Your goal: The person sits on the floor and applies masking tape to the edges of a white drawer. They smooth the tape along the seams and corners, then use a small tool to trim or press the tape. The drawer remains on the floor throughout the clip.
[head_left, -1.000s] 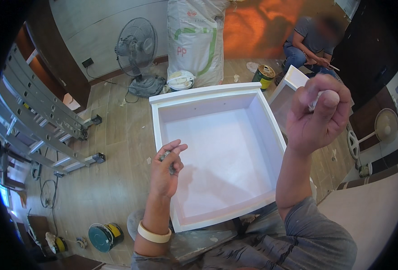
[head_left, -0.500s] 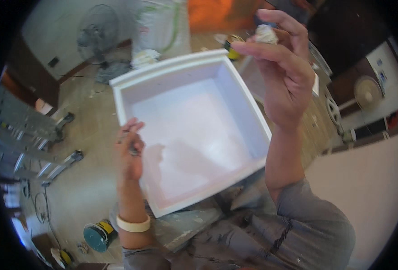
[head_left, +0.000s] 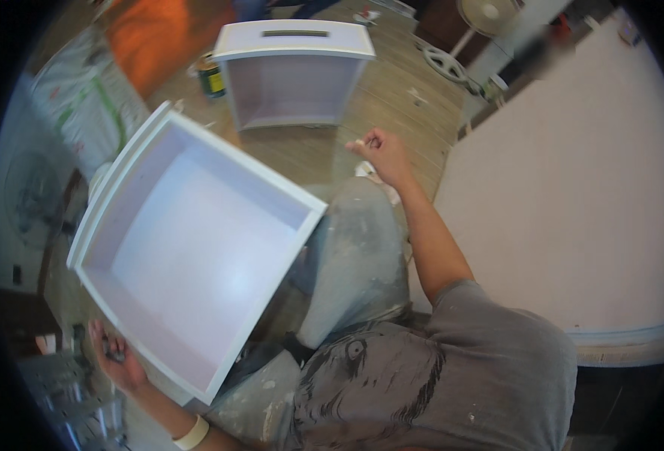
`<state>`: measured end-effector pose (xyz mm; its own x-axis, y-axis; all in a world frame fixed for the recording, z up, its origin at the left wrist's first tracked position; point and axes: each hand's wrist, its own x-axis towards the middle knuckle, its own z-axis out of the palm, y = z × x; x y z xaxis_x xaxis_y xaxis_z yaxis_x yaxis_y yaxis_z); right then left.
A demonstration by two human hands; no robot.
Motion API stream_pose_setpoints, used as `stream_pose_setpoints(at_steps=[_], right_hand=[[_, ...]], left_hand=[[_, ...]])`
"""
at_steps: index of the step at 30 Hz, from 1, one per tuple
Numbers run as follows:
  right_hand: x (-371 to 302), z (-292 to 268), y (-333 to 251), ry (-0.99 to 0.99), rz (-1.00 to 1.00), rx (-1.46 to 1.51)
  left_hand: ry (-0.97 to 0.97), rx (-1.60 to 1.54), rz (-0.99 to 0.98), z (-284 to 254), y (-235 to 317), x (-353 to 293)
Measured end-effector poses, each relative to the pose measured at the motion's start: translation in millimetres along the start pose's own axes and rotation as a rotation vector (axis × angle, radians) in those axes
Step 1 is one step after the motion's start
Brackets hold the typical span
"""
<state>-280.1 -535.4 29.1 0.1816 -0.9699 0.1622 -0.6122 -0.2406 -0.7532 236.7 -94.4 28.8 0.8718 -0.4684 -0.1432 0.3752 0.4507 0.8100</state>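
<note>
A white drawer-like box (head_left: 189,233) rests tilted across my lap, its hollow side facing up. My left hand (head_left: 119,362) is beside its lower left edge, fingers curled around a small dark object (head_left: 112,349) whose kind I cannot make out. Whether that hand touches the box is unclear. Out to the right of the box, my right hand (head_left: 383,156) is closed in a pinch. A small whitish wad (head_left: 359,143) shows at its fingertips. Just below it, near my knee, lies a crumpled white piece (head_left: 365,171).
A second white drawer (head_left: 294,79) with a dark slot stands on the wooden floor ahead, next to a yellow-labelled can (head_left: 211,77). A large pale panel (head_left: 557,203) fills the right side. A white sack (head_left: 80,98), a fan (head_left: 35,188) and a metal ladder (head_left: 69,391) are at left.
My view has swung right. My right hand has come down from its raised position with the wad, out past the box. The box appears farther left and more turned; my left hand stays beside it.
</note>
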Motion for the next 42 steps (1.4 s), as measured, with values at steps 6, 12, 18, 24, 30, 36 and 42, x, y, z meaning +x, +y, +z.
stream_pose_setpoints(at_steps=[6,12,18,24,30,36,42], right_hand=[[-31.1,-18.3,123.9,0.012,0.047,-0.148],[-54.0,-35.5,212.3,-0.140,0.247,-0.193],[-58.5,-47.7,235.6,-0.345,0.420,-0.414],[-23.4,-64.2,147.0,-0.217,0.317,-0.042],[-6.3,-55.6,-43.1,-0.269,-0.093,0.327],[30.6,34.1,-173.8,-0.611,-0.413,0.233],[44.6,110.4,-185.5,-0.608,-0.495,0.029]], left_hand=[[0.087,0.033,-0.024,-13.8,-2.3,-1.7],[0.155,0.129,-0.007,20.2,2.7,-32.7],[0.077,0.283,0.064,47.5,24.1,-63.7],[-0.002,0.529,0.090,54.1,51.1,-90.4],[-0.082,0.867,0.094,94.5,31.6,-83.8],[0.138,1.145,0.074,48.0,15.4,-48.3],[0.191,1.501,0.285,79.7,1.4,-83.2]])
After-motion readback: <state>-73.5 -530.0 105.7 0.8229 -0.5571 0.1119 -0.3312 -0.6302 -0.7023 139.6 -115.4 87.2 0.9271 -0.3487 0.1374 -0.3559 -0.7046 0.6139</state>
